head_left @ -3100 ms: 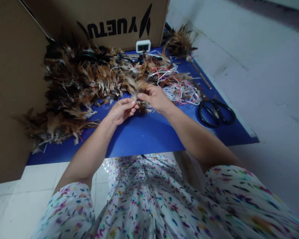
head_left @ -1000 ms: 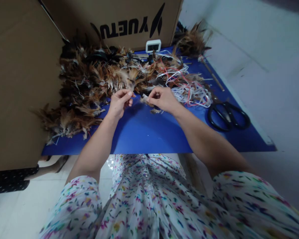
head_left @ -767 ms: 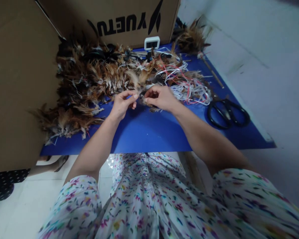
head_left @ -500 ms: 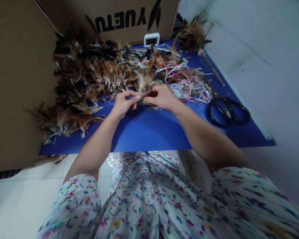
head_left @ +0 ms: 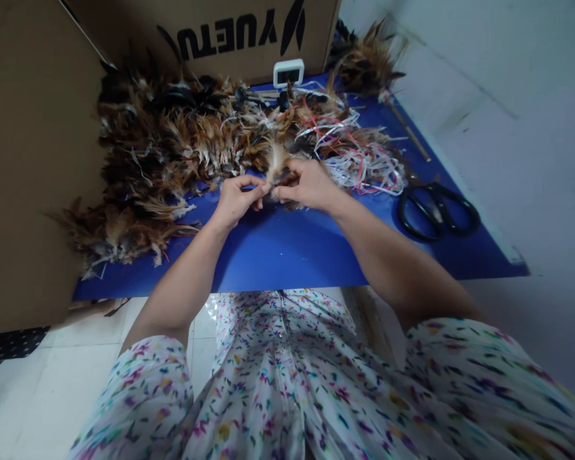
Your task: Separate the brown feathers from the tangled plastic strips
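Near the middle of the blue tabletop [head_left: 287, 255], my left hand [head_left: 239, 199] pinches the base of a pale tan feather tuft [head_left: 276, 160] between thumb and fingertips. From the other side my right hand [head_left: 311, 185] closes thumb and forefinger on the same tuft, whose fluffy tip points away from me. The quill ends are hidden by my fingers. Just beyond my hands lies a broad heap of brown and black feathers [head_left: 182, 134]. A tangle of white and red strips [head_left: 364, 169] lies beside my right hand.
Black-handled scissors [head_left: 436, 214] lie at the right. A small white digital display [head_left: 288, 73] stands against a cardboard box [head_left: 244, 32]. A feather duster with a stick handle [head_left: 412, 131] lies at the right edge. Another cardboard panel [head_left: 29, 160] stands at left.
Both hands stay at nearly the same spot, pinching the feather tuft. The tuft's pale tip shows a little more clearly now. The whole view has shifted slightly.
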`<state>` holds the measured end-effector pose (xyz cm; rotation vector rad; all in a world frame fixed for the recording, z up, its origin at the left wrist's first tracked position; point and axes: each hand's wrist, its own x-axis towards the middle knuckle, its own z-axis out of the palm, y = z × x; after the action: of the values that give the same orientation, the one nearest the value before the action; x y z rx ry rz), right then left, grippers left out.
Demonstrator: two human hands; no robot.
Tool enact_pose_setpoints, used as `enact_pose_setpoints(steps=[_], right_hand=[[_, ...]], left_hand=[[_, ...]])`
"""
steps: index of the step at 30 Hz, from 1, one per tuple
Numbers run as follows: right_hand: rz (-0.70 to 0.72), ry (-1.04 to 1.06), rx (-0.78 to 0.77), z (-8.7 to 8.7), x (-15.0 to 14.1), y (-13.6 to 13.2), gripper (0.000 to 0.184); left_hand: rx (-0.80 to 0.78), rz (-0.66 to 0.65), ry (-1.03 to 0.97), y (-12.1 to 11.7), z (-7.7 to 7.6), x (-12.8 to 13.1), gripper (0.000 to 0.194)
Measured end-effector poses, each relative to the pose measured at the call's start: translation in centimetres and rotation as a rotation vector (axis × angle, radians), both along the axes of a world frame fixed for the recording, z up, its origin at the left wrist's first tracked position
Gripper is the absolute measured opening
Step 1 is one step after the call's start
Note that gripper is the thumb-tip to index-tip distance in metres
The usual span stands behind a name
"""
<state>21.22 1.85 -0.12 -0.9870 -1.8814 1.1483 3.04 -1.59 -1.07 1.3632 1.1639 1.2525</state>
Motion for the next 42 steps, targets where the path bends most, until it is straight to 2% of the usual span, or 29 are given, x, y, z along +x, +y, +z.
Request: enact_pose_setpoints(steps=[4,8,17,20,26,29,34,38,42], right_hand=[[0.016,0.019,-0.045,0.2,0.0,-0.1,0.025],[0.037,0.052,-0.058,0.4,0.0,-0.2,0.025],[0.050,0.066,0.009,-0.4,0.2,0.3,0.028],[0.027,-0.024,0.097,-0.8,0.4,0.7,0.023],[-0.140,-0.345,0.431,-0.7,1.3,1.0,0.023],[-0.195,-0.240,0.450,-0.5,1.0,0.9,0.016],[-0.084,0.002,0.319,-0.6,-0.4,0.2,0.029],[-0.087,0.042,0.301,-0.8,-0.8,0.0,0.038],[-0.140,0.052,0.325,-0.6,-0.5,0.2,0.034]], left_hand=[[0.051,-0.009,0.031,0.3,-0.4,-0.1,0.030],[0.033,-0.018,0.085,0.3,-0.5,-0.2,0.031],[0.003,0.010,0.063,0.1,0.1,0.0,0.024],[-0.010,0.061,0.013,0.2,0.5,-0.3,0.020],[-0.124,0.184,-0.198,0.7,1.2,-1.1,0.019],[-0.166,0.174,-0.277,0.6,1.2,-0.9,0.017],[-0.241,0.103,-0.305,-0.1,1.1,0.0,0.014],[-0.275,0.083,-0.321,-0.4,1.1,0.4,0.013],[-0.337,0.047,-0.354,-0.6,1.5,0.4,0.015]])
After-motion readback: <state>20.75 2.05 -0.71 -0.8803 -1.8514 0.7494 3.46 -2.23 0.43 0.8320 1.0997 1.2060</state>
